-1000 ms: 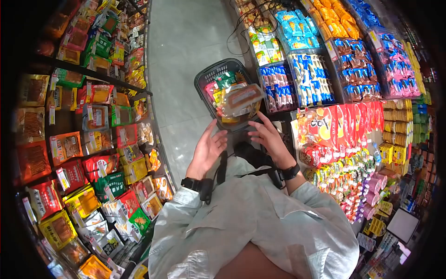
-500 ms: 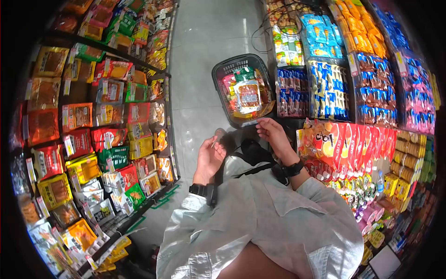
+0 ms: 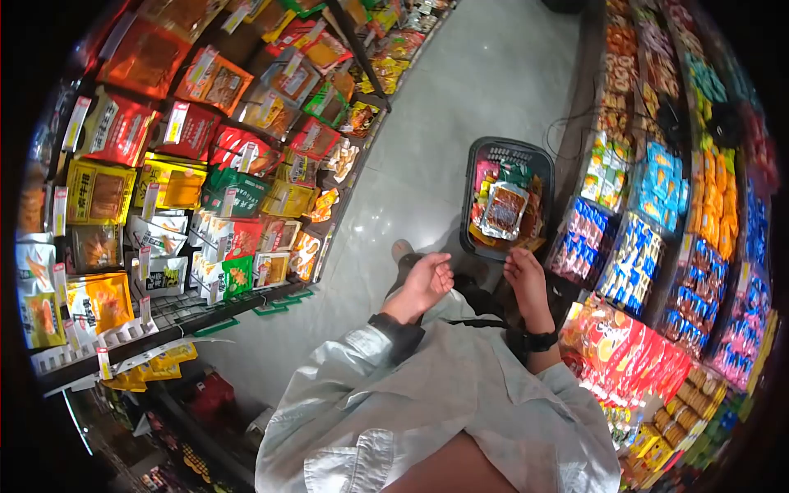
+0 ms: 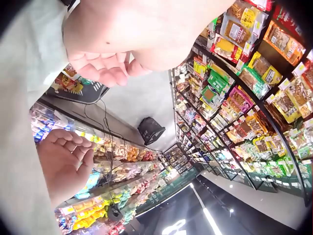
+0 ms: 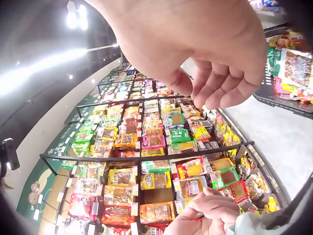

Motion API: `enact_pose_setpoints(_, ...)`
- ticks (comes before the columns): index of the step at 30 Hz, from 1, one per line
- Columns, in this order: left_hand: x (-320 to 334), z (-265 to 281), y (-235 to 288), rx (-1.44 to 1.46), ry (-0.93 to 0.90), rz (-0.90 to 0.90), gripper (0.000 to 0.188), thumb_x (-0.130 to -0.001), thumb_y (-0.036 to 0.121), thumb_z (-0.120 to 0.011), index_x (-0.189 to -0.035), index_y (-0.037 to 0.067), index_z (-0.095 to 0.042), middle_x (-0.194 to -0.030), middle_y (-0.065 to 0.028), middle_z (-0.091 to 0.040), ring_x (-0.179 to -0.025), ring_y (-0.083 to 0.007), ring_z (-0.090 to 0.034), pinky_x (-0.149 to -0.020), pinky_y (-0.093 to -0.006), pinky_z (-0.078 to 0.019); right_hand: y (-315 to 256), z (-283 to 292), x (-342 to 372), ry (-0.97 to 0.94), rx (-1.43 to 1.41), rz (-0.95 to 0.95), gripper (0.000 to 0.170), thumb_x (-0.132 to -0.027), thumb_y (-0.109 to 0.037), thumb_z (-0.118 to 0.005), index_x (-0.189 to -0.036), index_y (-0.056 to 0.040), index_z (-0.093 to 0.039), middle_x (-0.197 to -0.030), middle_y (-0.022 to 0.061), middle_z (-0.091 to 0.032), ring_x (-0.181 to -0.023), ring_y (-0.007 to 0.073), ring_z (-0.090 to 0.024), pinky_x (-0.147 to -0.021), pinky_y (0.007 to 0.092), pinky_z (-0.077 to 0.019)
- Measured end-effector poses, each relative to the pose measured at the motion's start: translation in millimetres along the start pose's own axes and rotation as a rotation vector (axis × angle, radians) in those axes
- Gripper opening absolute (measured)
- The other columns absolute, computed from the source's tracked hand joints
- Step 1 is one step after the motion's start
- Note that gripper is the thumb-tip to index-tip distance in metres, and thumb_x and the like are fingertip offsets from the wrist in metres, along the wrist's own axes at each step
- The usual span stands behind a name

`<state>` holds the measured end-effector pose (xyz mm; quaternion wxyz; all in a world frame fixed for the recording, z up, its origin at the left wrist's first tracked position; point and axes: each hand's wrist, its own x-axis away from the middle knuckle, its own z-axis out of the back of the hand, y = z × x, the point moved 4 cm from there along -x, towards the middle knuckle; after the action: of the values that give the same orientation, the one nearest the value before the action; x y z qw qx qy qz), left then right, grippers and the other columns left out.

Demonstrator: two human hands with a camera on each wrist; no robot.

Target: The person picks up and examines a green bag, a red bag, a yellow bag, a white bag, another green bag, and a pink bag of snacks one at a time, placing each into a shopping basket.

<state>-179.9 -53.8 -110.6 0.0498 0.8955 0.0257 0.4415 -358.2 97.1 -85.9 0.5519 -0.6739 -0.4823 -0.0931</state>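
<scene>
My left hand [image 3: 423, 287] is held in front of my body with its fingers loosely bent and nothing in them. The right hand [image 3: 528, 283] hovers just short of the near end of a black shopping basket [image 3: 469, 193], fingers relaxed and also holding nothing. Inside the basket, a clear-and-silver packet of brown food [image 3: 504, 210] lies on top of several colourful snack packets. The right wrist view shows this packet [image 5: 296, 69] at its right edge, beside the hand. The basket stands on the floor ahead of my feet.
Racks of bagged snacks [image 3: 238, 193] with price tags line the left side. On the right stand bins of small wrapped snacks [image 3: 633, 246] and a row of red packages [image 3: 629, 349]. A dark cable [image 3: 567, 135] hangs by the right bins. Grey floor [image 3: 460, 107] runs between.
The top packet, tilted over the basket a second ago, now lies flat inside it. My hands have drawn back and their fingers relaxed. The head view has turned left.
</scene>
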Motion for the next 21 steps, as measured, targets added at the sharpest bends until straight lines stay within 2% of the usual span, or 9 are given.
enact_pose_setpoints(4,8,24,41,0.102,0.020,-0.036,0.010,-0.093,0.021,-0.061,-0.096,0.012,-0.061,-0.083,0.0001,-0.054,-0.078,-0.0157,-0.054,-0.070,-0.0278,-0.0459,16,-53,-13,0.007,0.030,-0.003,0.013,-0.100,-0.019,-0.059,-0.108,-0.0101,-0.062,-0.090,-0.0017,-0.065,-0.081,0.0081,-0.062,-0.075,0.0229,-0.0496)
enact_pose_setpoints(7,11,56,80,0.137,0.029,-0.070,0.013,-0.089,0.020,-0.064,-0.094,0.009,-0.062,-0.077,-0.0004,-0.055,-0.073,-0.0172,-0.054,-0.068,-0.0299,-0.0460,32,-100,-20,-0.028,0.090,-0.019,0.014,-0.100,-0.019,-0.058,-0.109,-0.0090,-0.062,-0.090,-0.0008,-0.065,-0.082,0.0087,-0.062,-0.075,0.0242,-0.0500)
enact_pose_setpoints(13,26,151,163,0.402,-0.123,-0.145,0.012,-0.091,0.020,-0.062,-0.095,0.010,-0.061,-0.077,-0.0003,-0.056,-0.071,-0.0158,-0.054,-0.067,-0.0299,-0.0468,61,-191,-26,-0.215,0.309,-0.136,0.018,-0.100,-0.022,-0.058,-0.111,-0.0081,-0.063,-0.095,0.0013,-0.064,-0.087,0.0104,-0.062,-0.081,0.0255,-0.0507)
enact_pose_setpoints(17,54,187,194,0.458,0.016,-0.225,0.008,-0.090,0.018,-0.060,-0.094,0.010,-0.059,-0.076,0.0003,-0.055,-0.071,-0.0142,-0.054,-0.066,-0.0280,-0.0464,64,-227,-41,-0.280,0.421,-0.161,0.017,-0.101,-0.021,-0.057,-0.110,-0.0087,-0.063,-0.096,0.0011,-0.065,-0.089,0.0108,-0.063,-0.083,0.0258,-0.0507)
enact_pose_setpoints(21,59,199,204,0.587,0.148,-0.263,0.006,-0.090,0.013,-0.058,-0.088,0.008,-0.057,-0.072,0.0021,-0.052,-0.067,-0.0134,-0.052,-0.065,-0.0276,-0.0458,60,-251,-58,-0.298,0.452,-0.170,0.017,-0.101,-0.021,-0.056,-0.110,-0.0089,-0.063,-0.097,0.0008,-0.065,-0.090,0.0107,-0.062,-0.084,0.0259,-0.0505)
